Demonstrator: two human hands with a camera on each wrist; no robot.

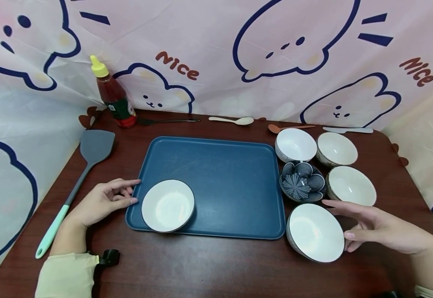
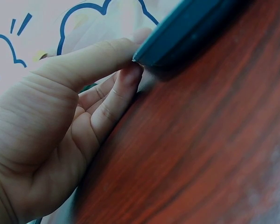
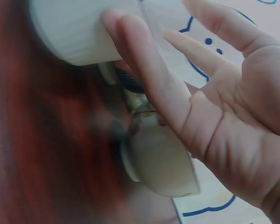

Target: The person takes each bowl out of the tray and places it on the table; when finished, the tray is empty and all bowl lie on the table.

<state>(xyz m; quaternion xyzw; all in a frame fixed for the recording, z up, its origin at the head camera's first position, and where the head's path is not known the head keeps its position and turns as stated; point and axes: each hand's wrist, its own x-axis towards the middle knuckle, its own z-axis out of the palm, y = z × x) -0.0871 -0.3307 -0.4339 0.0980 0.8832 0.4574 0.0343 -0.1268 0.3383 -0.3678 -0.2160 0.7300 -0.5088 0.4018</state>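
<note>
My left hand [image 1: 102, 200] is at the left edge of a blue tray [image 1: 235, 190], thumb and fingers pinching its rim; in the left wrist view the tray's edge [image 2: 177, 37] meets the fingertips. A white bowl [image 1: 168, 205] with a dark rim sits in the tray's near left corner. My right hand [image 1: 384, 227] is beside another white bowl [image 1: 316, 233] just off the tray's near right corner. Its thumb is against that bowl's side and the forefinger reaches along the far rim, fingers spread and fairly straight.
Behind the right bowl stand a dark blue patterned bowl [image 1: 302, 182] and white bowls [image 1: 352, 186]. A spatula [image 1: 90, 161] lies at left, a red sauce bottle [image 1: 116, 97] behind it. Along the back lie a fork [image 1: 168, 121], a white spoon [image 1: 235, 120], a brown spoon [image 1: 276, 128] and a knife [image 1: 347, 130].
</note>
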